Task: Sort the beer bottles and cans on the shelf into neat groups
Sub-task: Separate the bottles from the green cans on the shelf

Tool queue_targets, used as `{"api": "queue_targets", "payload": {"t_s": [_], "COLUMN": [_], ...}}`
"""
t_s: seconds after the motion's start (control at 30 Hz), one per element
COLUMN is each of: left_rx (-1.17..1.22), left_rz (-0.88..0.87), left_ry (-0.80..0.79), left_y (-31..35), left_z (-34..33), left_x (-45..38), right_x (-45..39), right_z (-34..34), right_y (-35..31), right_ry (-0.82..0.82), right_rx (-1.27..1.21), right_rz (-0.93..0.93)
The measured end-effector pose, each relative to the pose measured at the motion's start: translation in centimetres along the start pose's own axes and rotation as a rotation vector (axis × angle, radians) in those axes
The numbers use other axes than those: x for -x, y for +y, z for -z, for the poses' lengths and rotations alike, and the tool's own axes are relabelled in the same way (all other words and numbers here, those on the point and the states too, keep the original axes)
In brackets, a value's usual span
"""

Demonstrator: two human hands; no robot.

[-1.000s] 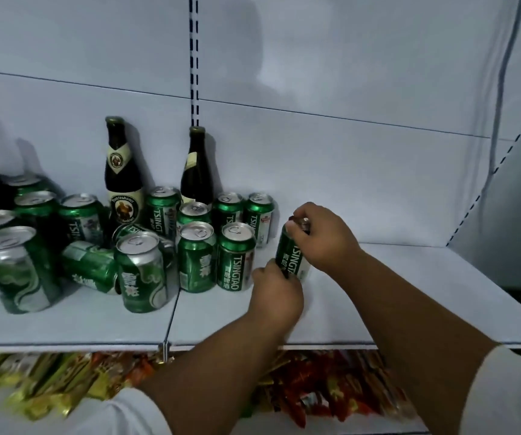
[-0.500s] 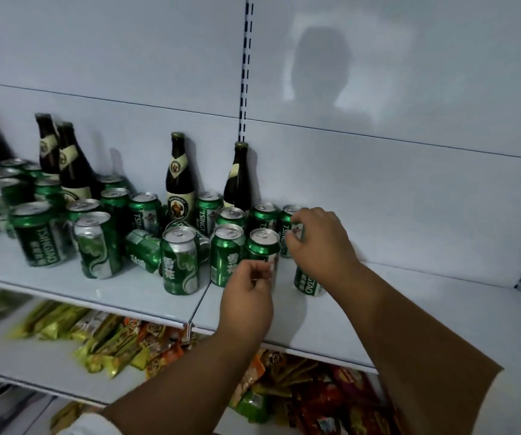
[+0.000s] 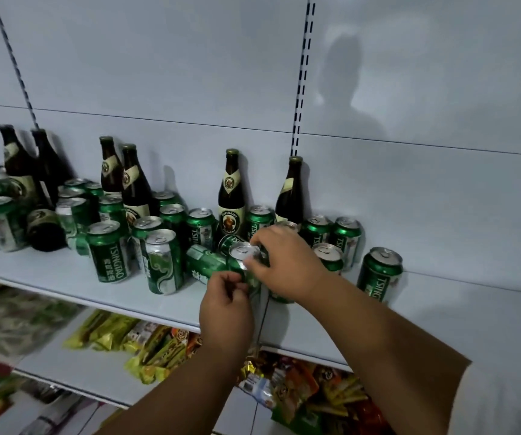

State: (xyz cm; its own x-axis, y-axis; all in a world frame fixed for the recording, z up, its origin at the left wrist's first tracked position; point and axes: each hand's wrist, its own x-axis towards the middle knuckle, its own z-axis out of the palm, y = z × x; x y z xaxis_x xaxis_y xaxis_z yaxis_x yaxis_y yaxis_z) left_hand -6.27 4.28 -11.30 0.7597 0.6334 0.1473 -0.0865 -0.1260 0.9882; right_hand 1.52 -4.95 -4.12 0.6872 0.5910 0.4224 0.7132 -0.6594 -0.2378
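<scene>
1. Since half a second ago my right hand (image 3: 287, 262) has let go of the Tsingtao can (image 3: 379, 274), which now stands alone on the shelf (image 3: 441, 309), well to the right of the main cluster, and both hands have come left to another can.
2. The silver-topped can (image 3: 244, 262) stands near the shelf's front edge, at the seam between two shelf boards; its pull-tab top faces up and its side is green with pale markings.
3. My right hand reaches in from the right, fingers curled over the can's top rim and upper side, holding it.
4. My left hand (image 3: 226, 306) comes up from below with its fingers curled at the can's lower front; they appear to pinch its side, though the contact is partly hidden.
5. A green can lying on its side (image 3: 206, 265) touches the held can on its left.
6. Further left stand a silver-and-green can (image 3: 163, 262) and a can lettered TSINGTAO (image 3: 108, 252), both upright.
7. Behind my right hand two brown bottles (image 3: 231, 196) stand against the back panel, with upright green cans around them.
8. More bottles and cans crowd the shelf's left end, one dark bottle lying down (image 3: 45, 227).
9. On the lower shelf lie yellow and orange snack packets (image 3: 146, 343).
</scene>
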Motion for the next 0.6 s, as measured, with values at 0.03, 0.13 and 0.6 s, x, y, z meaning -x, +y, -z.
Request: {"api": "queue_targets", "payload": {"t_s": [0.03,0.13,0.6], "left_rx": [-0.006,-0.034,0.226], "left_rz": [-0.001,0.004,-0.051], "left_ry": [0.003,-0.045,-0.359], "left_y": [-0.3,-1.1,1.6], "left_z": [0.5,1.7,5.9], "left_x": [-0.5,-2.2,-5.8], "right_x": [-0.3,-0.9,-3.3], "right_z": [-0.2,-0.8,0.7], "right_y": [-0.3,-1.4,-6.8], "right_ry": [-0.021,-0.075,0.323], "right_rx": [0.014,0.044,-0.581], "right_rz": [-0.021,-0.097,-0.358]}}
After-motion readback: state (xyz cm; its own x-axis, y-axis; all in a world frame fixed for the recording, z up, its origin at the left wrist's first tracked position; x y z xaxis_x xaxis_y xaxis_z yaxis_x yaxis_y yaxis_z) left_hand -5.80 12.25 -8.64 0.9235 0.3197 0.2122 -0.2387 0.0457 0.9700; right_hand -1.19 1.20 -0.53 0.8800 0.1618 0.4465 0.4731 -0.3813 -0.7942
